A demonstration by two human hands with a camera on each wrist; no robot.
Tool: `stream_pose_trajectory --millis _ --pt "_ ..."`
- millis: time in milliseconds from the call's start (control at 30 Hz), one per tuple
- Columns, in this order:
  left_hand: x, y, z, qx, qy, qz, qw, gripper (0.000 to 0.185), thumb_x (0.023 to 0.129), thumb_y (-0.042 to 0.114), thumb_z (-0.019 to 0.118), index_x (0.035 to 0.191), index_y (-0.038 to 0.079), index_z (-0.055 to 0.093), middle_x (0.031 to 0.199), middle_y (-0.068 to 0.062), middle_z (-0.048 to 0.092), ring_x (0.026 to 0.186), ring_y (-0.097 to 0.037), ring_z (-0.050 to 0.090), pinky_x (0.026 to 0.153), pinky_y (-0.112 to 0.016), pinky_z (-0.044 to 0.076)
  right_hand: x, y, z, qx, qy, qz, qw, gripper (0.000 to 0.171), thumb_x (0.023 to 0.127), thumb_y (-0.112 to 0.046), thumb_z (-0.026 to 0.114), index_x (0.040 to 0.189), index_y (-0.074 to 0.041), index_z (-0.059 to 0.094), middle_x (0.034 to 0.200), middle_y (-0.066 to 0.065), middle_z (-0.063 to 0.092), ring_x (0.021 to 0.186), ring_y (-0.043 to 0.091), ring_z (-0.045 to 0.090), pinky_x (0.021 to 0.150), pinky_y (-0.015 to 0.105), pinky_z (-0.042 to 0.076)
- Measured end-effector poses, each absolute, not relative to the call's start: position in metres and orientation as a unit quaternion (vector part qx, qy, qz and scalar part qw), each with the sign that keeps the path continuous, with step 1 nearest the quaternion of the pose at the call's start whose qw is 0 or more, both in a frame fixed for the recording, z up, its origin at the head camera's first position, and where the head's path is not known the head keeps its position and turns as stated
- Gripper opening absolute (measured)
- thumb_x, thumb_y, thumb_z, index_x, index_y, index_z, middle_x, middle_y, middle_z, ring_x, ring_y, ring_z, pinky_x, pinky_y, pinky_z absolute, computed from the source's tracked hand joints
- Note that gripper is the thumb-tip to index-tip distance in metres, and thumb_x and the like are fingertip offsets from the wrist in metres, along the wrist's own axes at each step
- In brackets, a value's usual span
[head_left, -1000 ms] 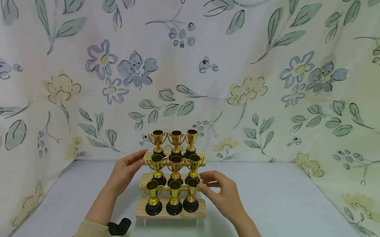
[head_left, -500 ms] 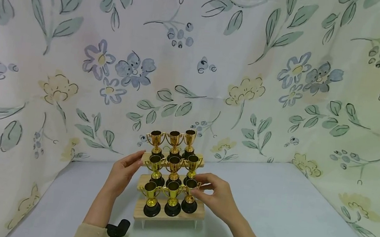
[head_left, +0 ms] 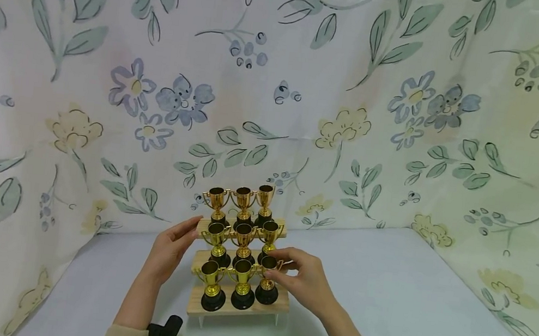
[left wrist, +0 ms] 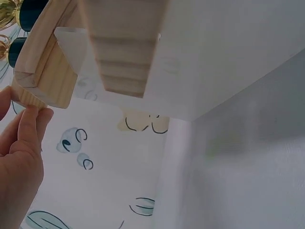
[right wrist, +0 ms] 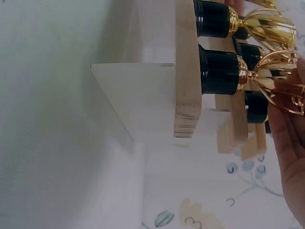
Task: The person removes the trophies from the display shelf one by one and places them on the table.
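Observation:
A three-tier wooden display stand (head_left: 195, 303) holds several small gold trophy cups with black bases, three on each tier. My left hand (head_left: 168, 249) is at the left end of the top tier; in the left wrist view its thumb and fingers hold the wooden shelf end (left wrist: 26, 97). At the front right, my right hand (head_left: 305, 282) pinches the upper cup of a trophy (head_left: 266, 293). That trophy's black base (right wrist: 220, 71) rests against the bottom shelf in the right wrist view. Part of its cup is hidden by the fingers.
White supports (right wrist: 143, 90) carry the stand on a pale cloth-covered table (head_left: 384, 300). Behind hangs a floral cloth (head_left: 304, 117). Black wrist mounts (head_left: 166, 328) stick out beside the sleeves.
My right hand has moved in from beside the front right trophy and taken hold of its cup. The left hand stays at the top shelf end. The head view has shifted slightly.

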State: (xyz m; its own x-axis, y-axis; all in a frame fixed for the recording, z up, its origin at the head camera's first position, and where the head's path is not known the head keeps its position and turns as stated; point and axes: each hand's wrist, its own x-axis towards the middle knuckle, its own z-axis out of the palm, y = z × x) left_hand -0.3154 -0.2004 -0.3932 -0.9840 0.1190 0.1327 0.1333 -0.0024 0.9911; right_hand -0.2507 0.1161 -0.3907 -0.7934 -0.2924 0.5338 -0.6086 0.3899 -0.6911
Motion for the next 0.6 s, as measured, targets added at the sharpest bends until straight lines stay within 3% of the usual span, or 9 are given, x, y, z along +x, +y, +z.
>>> stream_pose_trajectory --millis 233,433,600 --pt "-0.3139 -0.2045 -0.3926 -0.097 -0.714 -0.693 0.001 0.056 0.101 0.018 0.056 0.153 0.007 0.036 0.161 -0.006 0.033 0.142 -0.001 0.038 0.102 -0.002 0.042 -0.2499 0.1155 -0.3907 0.269 -0.819 0.478 0.166 0.036 0.084 -0.031 0.078 0.115 -0.014 0.071 0.111 0.005 0.075 0.087 0.011 0.070 0.077 0.024 0.062" --pt "-0.3149 -0.2045 -0.3938 -0.098 -0.705 -0.702 -0.001 0.057 0.101 0.016 0.057 0.153 0.006 0.036 0.161 -0.006 0.033 0.123 0.018 0.047 0.101 -0.002 0.042 -0.2496 0.1190 -0.3891 0.272 -0.820 0.472 0.173 0.035 0.084 -0.031 0.078 0.114 -0.014 0.071 0.109 0.005 0.075 0.087 0.012 0.071 0.077 0.024 0.062" --pt "-0.3167 -0.2026 -0.3948 -0.096 -0.697 -0.710 -0.002 0.056 0.101 0.015 0.057 0.152 0.006 0.037 0.161 -0.006 0.033 0.116 0.021 0.049 0.101 -0.002 0.043 -0.2514 0.1252 -0.3889 0.263 -0.822 0.472 0.179 0.035 0.084 -0.031 0.078 0.114 -0.015 0.072 0.106 0.003 0.076 0.088 0.011 0.071 0.078 0.027 0.063"
